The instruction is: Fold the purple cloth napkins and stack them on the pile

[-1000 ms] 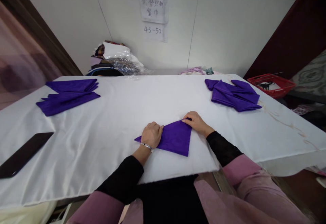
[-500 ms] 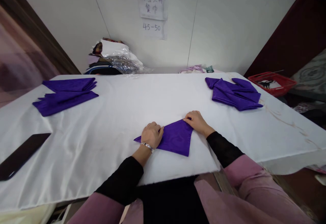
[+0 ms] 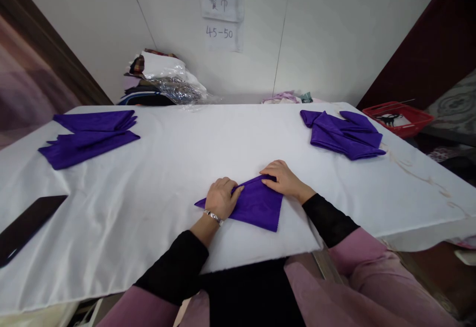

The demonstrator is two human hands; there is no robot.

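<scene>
A purple cloth napkin [image 3: 259, 207], folded into a pointed shape, lies on the white tablecloth in front of me. Its narrow tip points left and its wide end faces right. My left hand [image 3: 222, 199] presses over the narrow part, with thumb and fingers closed on the upper edge. At the upper right edge, my right hand [image 3: 281, 178] pinches the fabric between thumb and fingers. A narrow fold runs along that upper edge between the two hands. Part of the napkin is hidden under my left hand.
Folded purple napkins [image 3: 89, 141] lie at the left, and more purple napkins [image 3: 342, 134] are heaped at the right. A dark flat phone-like object [image 3: 29, 225] rests near the left edge. Behind stand piled fabrics [image 3: 163, 77]; a red basket [image 3: 405, 119] is beyond the right side.
My right hand has shifted slightly left and now grips more of the upper edge, which is turned over into a narrow fold. My left hand stays in nearly the same place.
</scene>
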